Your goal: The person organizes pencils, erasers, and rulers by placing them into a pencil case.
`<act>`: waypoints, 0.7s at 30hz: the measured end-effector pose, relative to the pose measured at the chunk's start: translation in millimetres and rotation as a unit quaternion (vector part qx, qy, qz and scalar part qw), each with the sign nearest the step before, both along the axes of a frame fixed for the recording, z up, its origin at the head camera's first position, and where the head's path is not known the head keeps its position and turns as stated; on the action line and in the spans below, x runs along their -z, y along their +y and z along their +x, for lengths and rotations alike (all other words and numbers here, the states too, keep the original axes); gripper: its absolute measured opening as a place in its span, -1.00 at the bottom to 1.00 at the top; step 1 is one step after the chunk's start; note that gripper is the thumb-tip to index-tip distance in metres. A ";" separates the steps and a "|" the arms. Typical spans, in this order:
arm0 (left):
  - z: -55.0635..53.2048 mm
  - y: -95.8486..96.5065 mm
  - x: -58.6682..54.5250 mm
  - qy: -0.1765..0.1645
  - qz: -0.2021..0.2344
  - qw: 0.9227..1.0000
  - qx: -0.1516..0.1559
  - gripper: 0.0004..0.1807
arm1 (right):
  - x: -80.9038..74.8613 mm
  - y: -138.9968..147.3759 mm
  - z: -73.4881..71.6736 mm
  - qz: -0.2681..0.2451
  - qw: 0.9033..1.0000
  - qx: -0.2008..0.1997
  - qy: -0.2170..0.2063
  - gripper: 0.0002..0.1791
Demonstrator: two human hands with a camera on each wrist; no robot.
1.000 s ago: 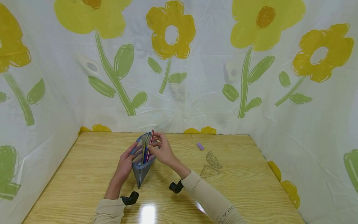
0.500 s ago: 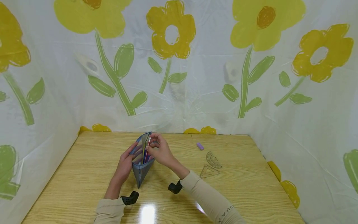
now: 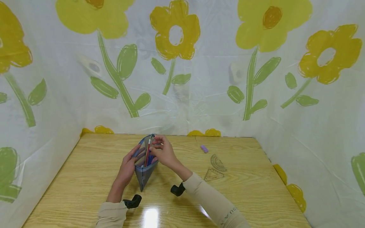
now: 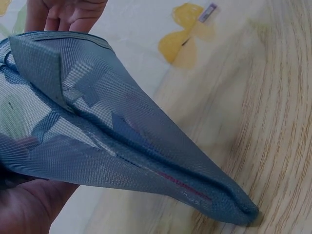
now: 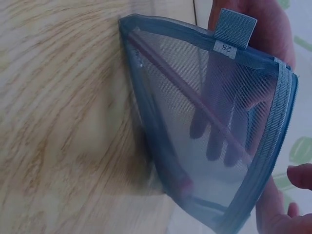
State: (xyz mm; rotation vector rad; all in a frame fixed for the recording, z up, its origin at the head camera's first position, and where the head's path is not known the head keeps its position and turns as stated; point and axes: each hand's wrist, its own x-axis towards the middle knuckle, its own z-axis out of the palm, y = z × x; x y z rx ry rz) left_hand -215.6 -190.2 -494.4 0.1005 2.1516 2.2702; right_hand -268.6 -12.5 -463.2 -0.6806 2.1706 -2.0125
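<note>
My left fingers point(image 3: 134, 150) grip the pouch point(image 3: 143, 178), just right of them; right fingers point(image 3: 160, 138) at its mouth, grasp unclear. Red pencil point(image 3: 147, 154) in; eraser point(image 3: 204, 148), protractor point(image 3: 218, 162), triangle point(image 3: 213, 174) out, further right.

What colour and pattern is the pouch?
The pouch is see-through blue-grey mesh with blue edging, clearest in the right wrist view.

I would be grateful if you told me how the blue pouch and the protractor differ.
Size: the blue pouch is far larger than the protractor.
Pose: the blue pouch is held by the left hand with its mouth open, while the protractor lies flat on the table.
Look: the blue pouch is mesh with darker blue edging; the protractor is clear with dark markings.
Both are see-through.
</note>
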 end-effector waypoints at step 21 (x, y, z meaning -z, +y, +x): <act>0.5 -0.6 2.1 0.003 0.011 1.000 0.000 -0.35 | -12.9 51.4 23.2 -0.015 0.996 -0.009 0.091 -0.66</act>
